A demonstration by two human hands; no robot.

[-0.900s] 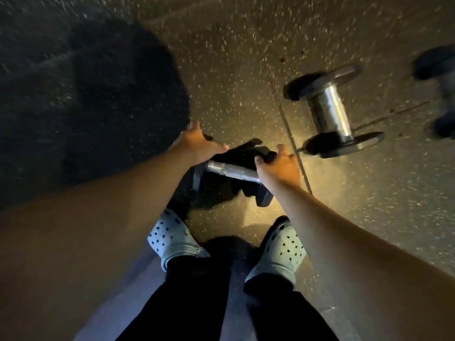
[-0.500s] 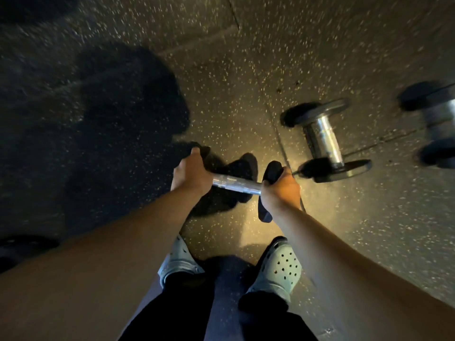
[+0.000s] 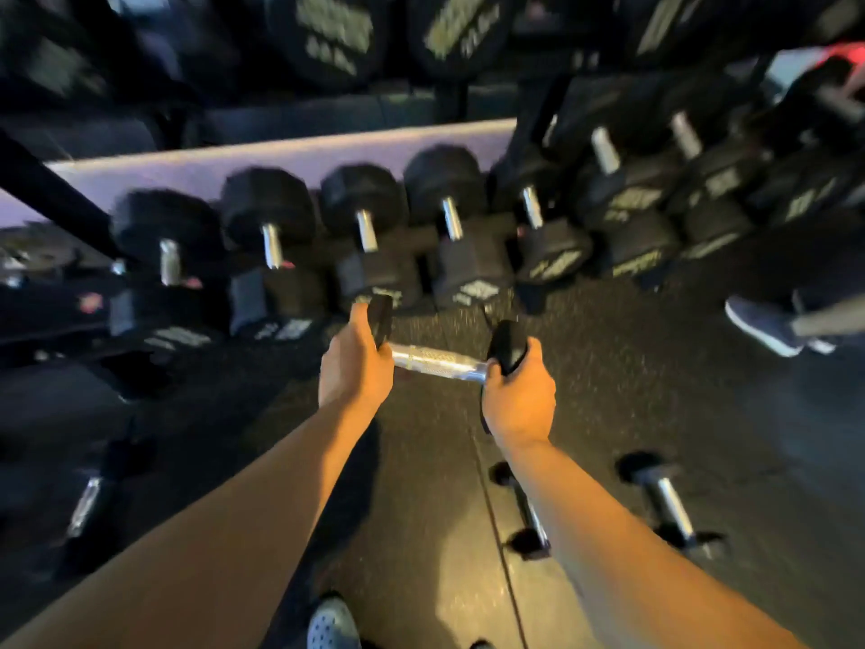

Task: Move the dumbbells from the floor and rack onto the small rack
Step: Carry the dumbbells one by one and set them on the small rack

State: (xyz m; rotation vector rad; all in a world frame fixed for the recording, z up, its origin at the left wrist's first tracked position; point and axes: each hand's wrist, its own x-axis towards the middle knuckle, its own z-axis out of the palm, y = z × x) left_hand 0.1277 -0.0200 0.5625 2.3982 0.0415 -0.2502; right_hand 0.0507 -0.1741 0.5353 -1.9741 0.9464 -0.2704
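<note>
I have one dumbbell (image 3: 437,357) off the floor and carried crosswise between both hands, so I judge this the carry step: lifted, not yet racked. My left hand (image 3: 358,363) is wrapped over its left head and my right hand (image 3: 519,395) is clamped round the right head, the bare chrome handle showing between them. Just beyond my knuckles runs a row of racked dumbbells (image 3: 370,241), heads toward me (the view is smeared, so I cannot tell which rack is the small one). Below my right forearm two more floor dumbbells (image 3: 667,503) wait, and another lies well out past my left arm. Next I would need to find an open slot ahead and lower it level, keeping fingers clear of the neighbouring heads.
</note>
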